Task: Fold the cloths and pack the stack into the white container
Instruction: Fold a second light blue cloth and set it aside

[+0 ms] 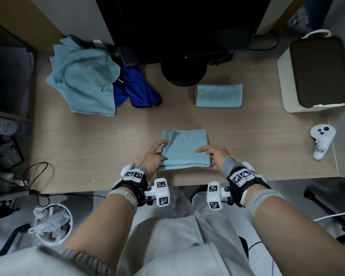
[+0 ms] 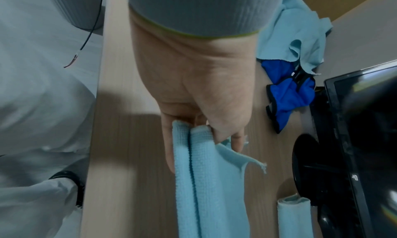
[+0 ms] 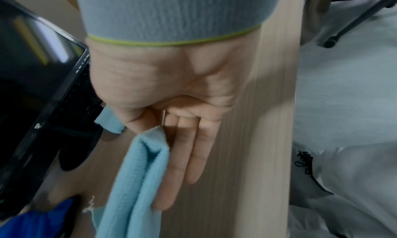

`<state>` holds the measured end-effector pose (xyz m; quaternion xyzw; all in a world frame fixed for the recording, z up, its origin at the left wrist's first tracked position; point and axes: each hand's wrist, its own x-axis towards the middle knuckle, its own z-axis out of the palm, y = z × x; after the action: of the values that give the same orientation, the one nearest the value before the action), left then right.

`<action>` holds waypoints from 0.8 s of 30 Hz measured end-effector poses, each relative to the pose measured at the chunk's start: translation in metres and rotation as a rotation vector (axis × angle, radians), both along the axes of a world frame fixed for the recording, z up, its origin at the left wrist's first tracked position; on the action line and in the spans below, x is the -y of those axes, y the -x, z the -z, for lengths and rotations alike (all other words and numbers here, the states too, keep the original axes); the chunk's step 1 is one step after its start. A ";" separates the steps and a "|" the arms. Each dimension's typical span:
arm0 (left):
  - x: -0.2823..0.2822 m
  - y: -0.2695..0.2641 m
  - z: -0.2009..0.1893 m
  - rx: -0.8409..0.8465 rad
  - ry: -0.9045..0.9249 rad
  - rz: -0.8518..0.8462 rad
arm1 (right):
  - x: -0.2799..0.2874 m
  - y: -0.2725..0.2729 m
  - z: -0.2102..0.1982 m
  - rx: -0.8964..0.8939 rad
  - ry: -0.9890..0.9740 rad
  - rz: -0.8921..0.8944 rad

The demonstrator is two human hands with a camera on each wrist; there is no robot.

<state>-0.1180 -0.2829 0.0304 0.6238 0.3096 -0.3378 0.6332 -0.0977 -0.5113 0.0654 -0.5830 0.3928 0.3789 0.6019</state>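
Note:
A light blue cloth [image 1: 184, 149], folded into a rough square, lies on the wooden desk [image 1: 88, 152] near its front edge. My left hand [image 1: 157, 154] pinches the cloth's near left corner, thumb on top and fingers underneath. My right hand [image 1: 212, 156] pinches the near right corner the same way. In the left wrist view the cloth's layers [image 2: 206, 182] sit between thumb and fingers; the right wrist view shows its folded edge [image 3: 133, 182] against my straight fingers [image 3: 193, 156]. A second folded cloth [image 1: 219, 95] lies farther back. The white container [image 1: 283, 76] stands at the right rear, with nothing visible in its dark inside.
A heap of unfolded light blue cloths [image 1: 84, 80] and a dark blue cloth [image 1: 137, 88] lie at the back left. A monitor's round foot [image 1: 183, 73] stands at the back centre. A white controller [image 1: 322, 143] lies at the right edge, and a bin [image 1: 52, 224] stands on the floor.

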 end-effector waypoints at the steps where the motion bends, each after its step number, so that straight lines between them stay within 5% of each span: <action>1: -0.002 -0.002 -0.001 -0.008 0.018 -0.009 | -0.001 -0.002 0.001 0.001 0.027 0.013; 9: -0.008 -0.013 -0.014 -0.161 0.266 0.000 | -0.011 -0.006 0.006 -0.022 0.131 0.077; 14: -0.017 -0.014 -0.013 -0.335 0.315 -0.103 | -0.006 0.005 0.017 0.046 0.081 -0.049; 20: -0.020 -0.017 -0.010 -0.261 0.266 -0.033 | -0.008 0.012 0.014 0.035 -0.053 0.081; 24: -0.021 -0.018 -0.008 -0.150 0.182 0.075 | -0.010 0.012 0.015 0.028 -0.024 -0.012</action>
<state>-0.0997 -0.2621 0.0380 0.5478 0.3006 -0.4335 0.6493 -0.1093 -0.5016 0.0505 -0.5832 0.3763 0.3792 0.6120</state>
